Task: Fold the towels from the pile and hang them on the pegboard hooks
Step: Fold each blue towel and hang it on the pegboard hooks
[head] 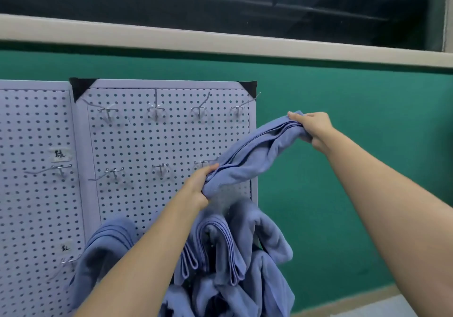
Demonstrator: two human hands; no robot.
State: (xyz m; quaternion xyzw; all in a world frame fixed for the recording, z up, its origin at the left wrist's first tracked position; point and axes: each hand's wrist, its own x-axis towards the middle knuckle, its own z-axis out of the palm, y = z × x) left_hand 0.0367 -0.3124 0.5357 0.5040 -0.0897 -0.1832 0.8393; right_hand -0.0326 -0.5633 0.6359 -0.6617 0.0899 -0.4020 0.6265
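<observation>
A folded blue towel (252,160) is held stretched between both hands in front of the white pegboard (137,140). Its lower end is gripped by the left hand (197,185) and its upper end by the right hand (315,127), with fingers curled round the cloth. Metal hooks (157,112) are seen above, and other blue towels (220,243) are draped lower on the board.

Cut by left edge: left pegboard panel (36,206). Off bottom edge: hung towels (220,255), supports covered. Unreadable: label (60,155) script.
</observation>
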